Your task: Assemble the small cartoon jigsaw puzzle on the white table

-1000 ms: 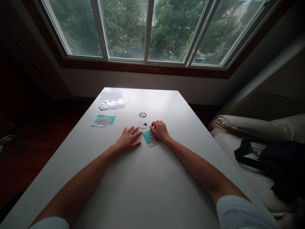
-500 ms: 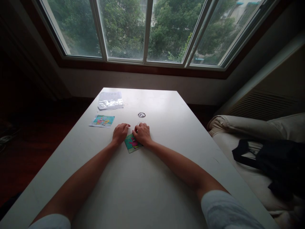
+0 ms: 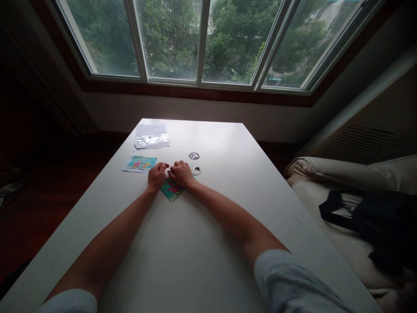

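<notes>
On the white table, a small square cartoon picture (image 3: 171, 191), green with a pink figure, lies turned at an angle in front of my hands. My left hand (image 3: 157, 176) is at its left edge, fingers curled closed and pointing right. Over its far part rests my right hand (image 3: 181, 174), fingers bent and drawn together, covering that part of the picture. The fingertips of both hands nearly meet. Anything pinched between them is too small or hidden to make out.
A cartoon sheet (image 3: 142, 164) lies left of my hands, with a clear plastic sleeve and papers (image 3: 151, 136) behind it. Two round dark-and-white pieces, one farther (image 3: 194, 156) and one nearer (image 3: 196, 170), lie on the table (image 3: 182, 261). A sofa (image 3: 342, 174) with dark cloth stands right.
Both hands have moved left and slightly away from me. The square picture has shifted left and turned a little. The nearer round piece now shows beside my right hand.
</notes>
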A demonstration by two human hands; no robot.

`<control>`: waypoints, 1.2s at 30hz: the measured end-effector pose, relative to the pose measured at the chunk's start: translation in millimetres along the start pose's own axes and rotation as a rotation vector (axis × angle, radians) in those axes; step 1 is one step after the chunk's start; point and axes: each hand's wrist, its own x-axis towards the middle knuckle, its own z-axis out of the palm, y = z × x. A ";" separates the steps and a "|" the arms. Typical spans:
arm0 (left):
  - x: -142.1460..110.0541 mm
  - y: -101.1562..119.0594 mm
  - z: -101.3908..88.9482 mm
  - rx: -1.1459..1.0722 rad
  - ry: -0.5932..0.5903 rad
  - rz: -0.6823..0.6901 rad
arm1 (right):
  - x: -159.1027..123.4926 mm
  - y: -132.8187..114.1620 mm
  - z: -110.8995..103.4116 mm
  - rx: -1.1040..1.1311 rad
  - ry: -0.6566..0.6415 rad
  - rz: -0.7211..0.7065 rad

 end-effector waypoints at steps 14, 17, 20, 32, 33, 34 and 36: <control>-9.7 7.9 6.3 0.484 -0.075 0.127 | 10.0 27.5 9.4 0.102 0.038 -0.021; -11.8 9.1 6.3 0.507 -0.115 0.103 | 9.2 31.2 9.2 0.144 0.041 0.001; -13.2 11.8 5.6 0.517 -0.158 0.119 | 9.0 33.8 9.6 0.194 0.052 0.014; -15.7 10.2 2.1 0.186 -0.377 0.186 | 11.6 41.1 12.0 0.433 0.136 0.028; -15.5 8.0 2.8 0.139 -0.380 0.184 | 10.2 41.3 11.7 0.473 0.162 0.042; -15.3 6.0 3.7 0.096 -0.379 0.180 | 8.5 41.2 11.2 0.515 0.196 0.061; -14.7 2.2 5.5 0.022 -0.368 0.166 | 5.3 40.2 9.3 0.592 0.280 0.106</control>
